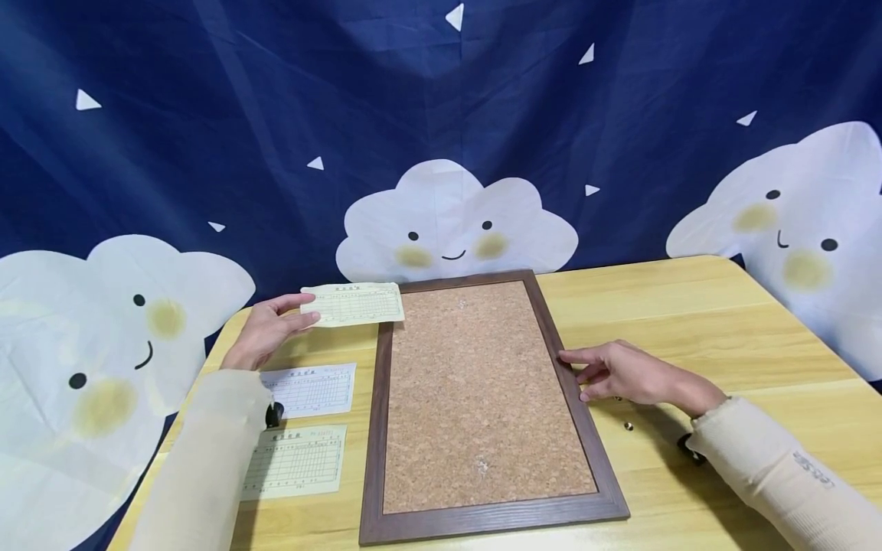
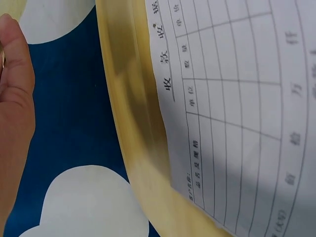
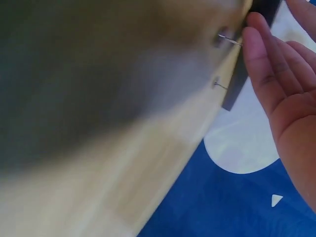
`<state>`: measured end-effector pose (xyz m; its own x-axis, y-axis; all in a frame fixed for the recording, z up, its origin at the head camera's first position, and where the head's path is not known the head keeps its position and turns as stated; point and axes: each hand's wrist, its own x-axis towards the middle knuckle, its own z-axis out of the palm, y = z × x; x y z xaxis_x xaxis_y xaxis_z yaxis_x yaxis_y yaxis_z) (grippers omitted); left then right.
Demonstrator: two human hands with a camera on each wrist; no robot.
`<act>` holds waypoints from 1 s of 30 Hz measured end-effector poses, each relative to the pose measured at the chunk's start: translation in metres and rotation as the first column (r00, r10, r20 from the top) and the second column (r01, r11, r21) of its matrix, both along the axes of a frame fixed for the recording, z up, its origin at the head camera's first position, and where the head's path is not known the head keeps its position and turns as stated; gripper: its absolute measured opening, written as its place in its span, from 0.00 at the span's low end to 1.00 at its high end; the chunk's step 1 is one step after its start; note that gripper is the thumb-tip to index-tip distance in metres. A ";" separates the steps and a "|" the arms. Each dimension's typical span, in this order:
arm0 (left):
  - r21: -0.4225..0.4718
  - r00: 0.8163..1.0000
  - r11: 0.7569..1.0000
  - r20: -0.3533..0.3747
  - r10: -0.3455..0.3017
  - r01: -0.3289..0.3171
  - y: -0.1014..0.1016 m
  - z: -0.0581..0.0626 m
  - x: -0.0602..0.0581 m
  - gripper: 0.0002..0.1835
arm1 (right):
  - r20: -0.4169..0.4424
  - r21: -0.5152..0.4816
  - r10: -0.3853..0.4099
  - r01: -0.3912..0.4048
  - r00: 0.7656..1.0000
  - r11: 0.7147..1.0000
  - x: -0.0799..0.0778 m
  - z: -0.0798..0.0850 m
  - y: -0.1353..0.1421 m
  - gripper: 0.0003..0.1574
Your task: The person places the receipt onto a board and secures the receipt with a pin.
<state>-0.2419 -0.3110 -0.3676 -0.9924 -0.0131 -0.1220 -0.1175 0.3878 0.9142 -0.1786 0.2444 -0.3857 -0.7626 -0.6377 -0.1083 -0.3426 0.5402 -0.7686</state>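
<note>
My left hand (image 1: 265, 330) pinches the left end of a pale yellow receipt slip (image 1: 354, 304) between thumb and fingers. The slip is held up, its right end over the upper left corner of a dark-framed cork board (image 1: 482, 398). My right hand (image 1: 630, 373) rests at the board's right edge, its extended index finger touching the frame and the others loosely bent. Just beside that hand lie thumbtacks, one tack (image 1: 628, 426) in plain sight in the head view. Two tacks with thin pins, one of them a nearer tack (image 3: 216, 83), show in the right wrist view.
Left of the board, a white receipt slip (image 1: 313, 389) and a greenish one (image 1: 296, 461) lie on the wooden table (image 1: 661, 306), partly behind the left sleeve. A blue cloth (image 1: 276, 115) with cloud prints hangs behind the table.
</note>
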 end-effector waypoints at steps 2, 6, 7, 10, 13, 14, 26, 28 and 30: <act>0.005 1.000 1.000 -0.002 -0.003 0.003 0.001 0.001 0.001 0.34 | -0.011 0.023 0.010 -0.009 1.000 1.000 -0.002 0.006 -0.001 0.42; -0.004 1.000 1.000 -0.008 -0.011 0.011 0.004 0.002 0.002 0.34 | -0.054 0.043 0.021 -0.019 0.998 0.999 -0.008 0.016 -0.001 0.39; -0.006 1.000 1.000 -0.010 -0.012 0.012 0.004 0.002 0.002 0.34 | -0.058 0.039 0.025 -0.022 0.998 0.999 -0.010 0.018 -0.001 0.38; -0.004 1.000 1.000 -0.017 -0.012 0.012 0.005 0.001 0.002 0.33 | -0.079 0.033 0.027 -0.025 0.997 0.999 -0.015 0.022 -0.003 0.36; 0.007 1.000 1.000 -0.018 -0.007 0.007 0.005 0.001 0.001 0.33 | -0.091 0.036 0.028 -0.025 0.995 0.999 -0.020 0.025 -0.007 0.34; 0.007 1.000 1.000 -0.019 -0.006 0.006 0.006 0.000 0.000 0.32 | -0.099 0.038 0.028 -0.024 0.995 0.999 -0.021 0.026 -0.009 0.33; 0.012 1.000 1.000 -0.013 -0.013 0.013 0.008 0.003 0.001 0.33 | -0.147 0.019 0.061 -0.059 0.987 0.998 -0.043 0.030 -0.049 0.29; 0.010 1.000 1.000 -0.016 -0.015 0.015 0.008 0.003 0.001 0.34 | -0.133 -0.001 0.058 -0.058 0.989 0.998 -0.046 0.029 -0.054 0.29; 0.014 1.000 1.000 -0.019 -0.016 0.016 0.008 0.003 0.001 0.33 | -0.130 -0.019 0.054 -0.057 0.990 0.998 -0.050 0.029 -0.059 0.30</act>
<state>-0.2412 -0.3031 -0.3642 -0.9946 0.0043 -0.1037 -0.0944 0.3769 0.9214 -0.2284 0.1855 -0.3567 -0.7330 -0.6803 0.0036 -0.4687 0.5011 -0.7275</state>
